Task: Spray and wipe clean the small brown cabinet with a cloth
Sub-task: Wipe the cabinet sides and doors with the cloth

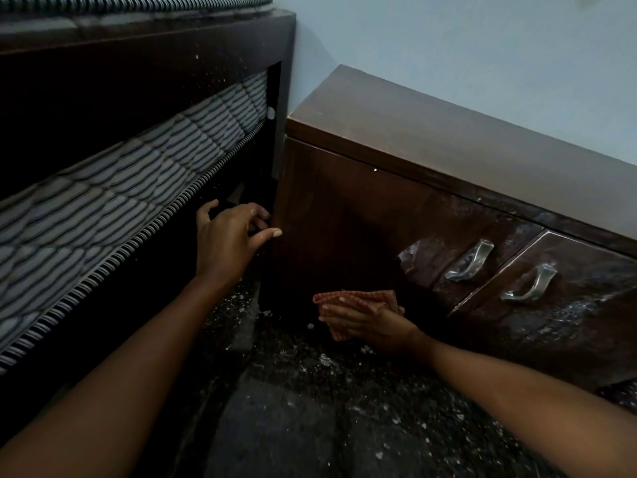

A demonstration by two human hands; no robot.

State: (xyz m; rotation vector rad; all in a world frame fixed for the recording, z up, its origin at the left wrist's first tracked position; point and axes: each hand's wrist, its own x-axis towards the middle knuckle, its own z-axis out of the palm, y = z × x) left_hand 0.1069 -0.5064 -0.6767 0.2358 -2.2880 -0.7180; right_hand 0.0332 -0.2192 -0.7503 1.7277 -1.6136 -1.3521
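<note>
The small brown cabinet (344, 208) stands against the blue wall, its glossy side panel facing me. My right hand (365, 324) lies flat with straight fingers and presses a folded orange checked cloth (358, 298) against the bottom of that panel. My left hand (229, 236) is at the panel's left edge, beside the bed. Its fingers curl into the dark gap and its thumb lies on the cabinet's edge. No spray bottle is in view.
A dark wooden bed frame (144, 39) with a striped mattress (138, 174) fills the left, close against the cabinet. Two doors with silver handles (470, 258) face right on the cabinet front. The dark speckled floor (310, 408) lies below.
</note>
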